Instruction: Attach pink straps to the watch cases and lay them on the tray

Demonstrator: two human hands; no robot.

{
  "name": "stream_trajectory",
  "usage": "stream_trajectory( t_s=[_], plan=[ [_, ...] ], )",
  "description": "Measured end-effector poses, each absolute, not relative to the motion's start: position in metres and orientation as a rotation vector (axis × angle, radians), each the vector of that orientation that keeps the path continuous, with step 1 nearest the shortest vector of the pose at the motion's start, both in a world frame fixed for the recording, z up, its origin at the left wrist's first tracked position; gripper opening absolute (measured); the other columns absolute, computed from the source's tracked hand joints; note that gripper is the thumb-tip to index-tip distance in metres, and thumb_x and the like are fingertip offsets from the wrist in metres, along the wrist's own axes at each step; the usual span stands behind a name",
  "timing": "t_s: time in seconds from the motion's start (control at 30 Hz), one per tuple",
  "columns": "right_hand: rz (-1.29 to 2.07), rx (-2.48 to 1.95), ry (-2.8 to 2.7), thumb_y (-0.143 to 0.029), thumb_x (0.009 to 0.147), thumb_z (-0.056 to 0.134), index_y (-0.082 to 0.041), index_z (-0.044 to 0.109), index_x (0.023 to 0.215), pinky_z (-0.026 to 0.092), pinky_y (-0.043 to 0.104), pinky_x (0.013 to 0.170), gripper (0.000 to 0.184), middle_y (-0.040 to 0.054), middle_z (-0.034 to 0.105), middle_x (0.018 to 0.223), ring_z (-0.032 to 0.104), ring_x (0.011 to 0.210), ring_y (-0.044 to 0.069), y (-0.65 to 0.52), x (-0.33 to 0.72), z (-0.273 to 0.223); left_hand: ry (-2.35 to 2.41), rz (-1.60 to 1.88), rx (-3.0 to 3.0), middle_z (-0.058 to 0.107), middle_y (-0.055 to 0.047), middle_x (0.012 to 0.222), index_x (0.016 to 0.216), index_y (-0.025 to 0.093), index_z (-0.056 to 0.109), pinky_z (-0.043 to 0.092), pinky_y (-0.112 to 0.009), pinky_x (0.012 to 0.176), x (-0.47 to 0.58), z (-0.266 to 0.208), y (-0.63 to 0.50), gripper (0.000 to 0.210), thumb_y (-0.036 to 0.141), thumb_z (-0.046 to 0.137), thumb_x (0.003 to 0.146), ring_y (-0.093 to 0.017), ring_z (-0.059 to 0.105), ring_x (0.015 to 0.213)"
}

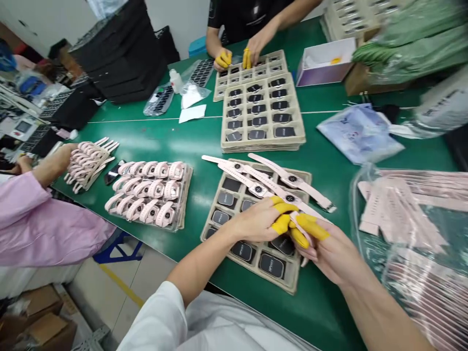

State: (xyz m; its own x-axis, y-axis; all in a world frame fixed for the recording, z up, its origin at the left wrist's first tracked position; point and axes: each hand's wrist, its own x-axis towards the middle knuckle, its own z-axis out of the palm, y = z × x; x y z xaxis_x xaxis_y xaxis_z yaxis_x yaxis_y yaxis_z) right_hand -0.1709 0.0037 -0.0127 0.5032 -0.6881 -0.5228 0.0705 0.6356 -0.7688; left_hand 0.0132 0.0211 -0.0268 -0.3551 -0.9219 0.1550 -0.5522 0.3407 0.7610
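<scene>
Yellow finger cots cover the fingertips of both my hands. My left hand (258, 219) pinches one side of a smartwatch with a pink strap (302, 228). My right hand (329, 246) grips its other side; the fingers hide most of the watch body. Below them lies a beige molded tray (256, 268) with dark square watch faces, such as this watch face (272, 265), in its compartments. Several watches with pink straps laid out flat, among them this strapped watch (292, 180), rest across the tray's far part.
Left stands a tray of looped pink watches (149, 195). A bag of pink straps (402, 209) lies right. Ahead is a stacked tray of watch faces (261, 122). A co-worker's hands (252, 51) work beyond it; another person's arm (54, 165) holds strapped watches (87, 163) at far left.
</scene>
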Motion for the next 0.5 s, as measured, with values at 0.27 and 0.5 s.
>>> stream_trajectory(
  t_s=[0.27,0.5],
  plan=[
    [-0.557,-0.787,0.984,-0.063,0.086,0.073,-0.03,0.068,0.075,0.029,0.038,0.047,0.035,0.0068,0.048,0.063,0.04,0.051,0.017,0.007,-0.171,0.002,-1.59,-1.047,1.264,0.072,-0.015,0.122,0.13,0.018,0.065,0.056,-0.043,0.103,0.012,-0.024,0.024,0.045,0.046,0.064,0.096,-0.029,0.069,0.113],
    [-0.265,-0.752,1.117,-0.078,0.063,0.077,-0.028,0.055,0.069,0.02,0.032,0.044,0.055,-0.0006,0.032,0.058,0.022,0.047,0.011,0.01,-0.177,-0.016,-0.765,-1.148,1.112,0.074,-0.013,0.109,0.102,0.017,0.065,0.063,-0.039,0.082,0.014,-0.029,0.01,0.062,0.066,0.086,0.071,-0.025,0.073,0.093]
  ],
)
